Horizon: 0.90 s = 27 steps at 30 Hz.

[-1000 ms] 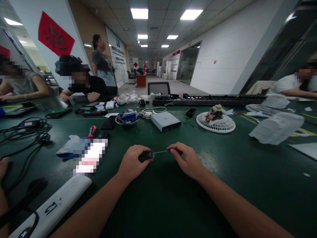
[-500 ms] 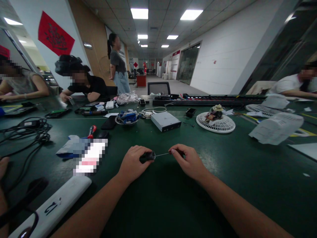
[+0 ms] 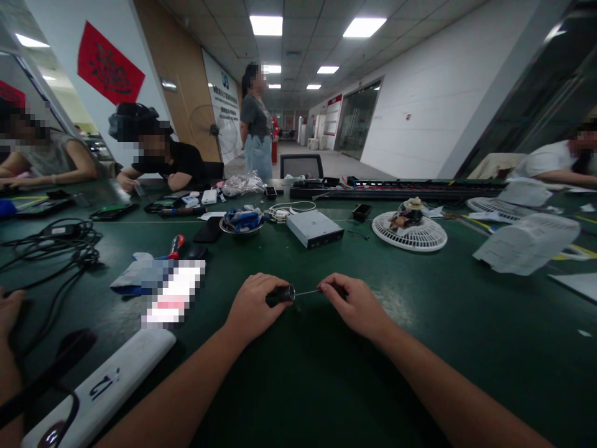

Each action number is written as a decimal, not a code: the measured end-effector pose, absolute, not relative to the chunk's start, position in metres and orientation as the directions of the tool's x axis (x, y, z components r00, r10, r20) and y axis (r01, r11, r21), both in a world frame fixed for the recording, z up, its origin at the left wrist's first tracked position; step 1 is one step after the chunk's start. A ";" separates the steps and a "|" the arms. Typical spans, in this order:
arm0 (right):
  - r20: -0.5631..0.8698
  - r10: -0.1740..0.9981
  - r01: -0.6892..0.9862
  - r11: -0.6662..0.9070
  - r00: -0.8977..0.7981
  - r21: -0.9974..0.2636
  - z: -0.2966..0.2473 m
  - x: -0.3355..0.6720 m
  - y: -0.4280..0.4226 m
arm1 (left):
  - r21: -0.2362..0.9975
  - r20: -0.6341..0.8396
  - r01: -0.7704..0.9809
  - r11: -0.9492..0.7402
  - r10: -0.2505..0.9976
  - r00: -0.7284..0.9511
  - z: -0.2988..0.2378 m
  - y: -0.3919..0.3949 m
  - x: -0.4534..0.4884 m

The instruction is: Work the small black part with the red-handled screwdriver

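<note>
My left hand (image 3: 257, 305) grips a short black cylinder (image 3: 282, 294) between thumb and fingers, its round metallic-looking end facing right. My right hand (image 3: 351, 303) pinches a thin metal rod (image 3: 308, 292) at its right end. The rod spans the gap between the hands, and its left end is at the mouth of the cylinder; how deep it sits inside, I cannot tell. Both hands are held low over the green tabletop (image 3: 298, 367). Beyond them lies a grey disc drive (image 3: 313, 228) with a black front.
Left are a white bar-shaped case (image 3: 102, 386), a glove (image 3: 140, 274), a red-handled tool (image 3: 176, 245) and black cables (image 3: 65, 242). A metal bowl (image 3: 242, 228) holds blue cloth. White fan guard (image 3: 409, 233) and clear plastic housing (image 3: 527, 242) lie right. Co-workers sit around the table.
My hands keep the same hold on cylinder and rod, almost unmoved. The view has shifted a little. In the background, the standing person has moved to the right.
</note>
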State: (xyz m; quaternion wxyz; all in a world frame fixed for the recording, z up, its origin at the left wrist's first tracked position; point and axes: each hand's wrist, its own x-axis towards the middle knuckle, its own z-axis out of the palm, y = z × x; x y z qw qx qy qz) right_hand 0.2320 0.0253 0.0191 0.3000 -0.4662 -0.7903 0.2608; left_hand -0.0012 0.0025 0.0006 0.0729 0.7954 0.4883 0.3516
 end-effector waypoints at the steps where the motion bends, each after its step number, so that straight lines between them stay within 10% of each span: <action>1: 0.234 0.892 0.568 0.430 -0.386 -0.702 0.019 0.232 0.025 | 0.460 0.487 0.724 -0.514 0.828 0.278 0.001 0.002 -0.001; 16: 0.080 0.903 0.842 0.424 -0.423 -0.333 0.025 0.235 0.025 | 0.491 0.521 0.769 -0.409 0.845 0.117 -0.003 0.006 -0.003; 27: 0.015 0.873 0.622 0.360 -0.487 -0.695 0.013 0.221 0.016 | 0.564 0.490 0.781 -0.268 0.870 -0.056 -0.006 0.008 -0.006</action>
